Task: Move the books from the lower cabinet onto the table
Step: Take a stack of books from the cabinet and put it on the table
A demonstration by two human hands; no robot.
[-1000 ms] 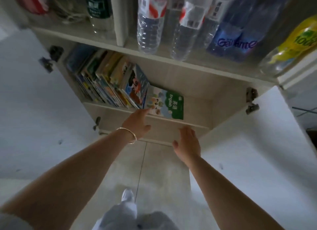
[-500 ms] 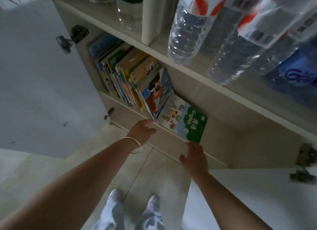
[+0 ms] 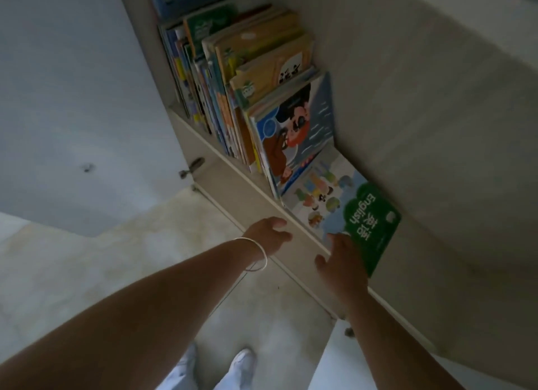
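- A green-and-white paperback marked "English" (image 3: 343,215) is found lying flat on the floor of the pale lower cabinet (image 3: 436,157), at the right end of the row.
- A row of colourful picture books (image 3: 247,93) is seen standing on edge to its left, the nearest one leaning over it.
- The right hand (image 3: 342,266) is laid on the paperback's near edge, fingers spread and straight; no grip is observed.
- The left hand (image 3: 269,234), a thin silver bangle (image 3: 256,254) at its wrist, is held loosely curled at the cabinet's front lip, just beside the paperback and holding nothing.
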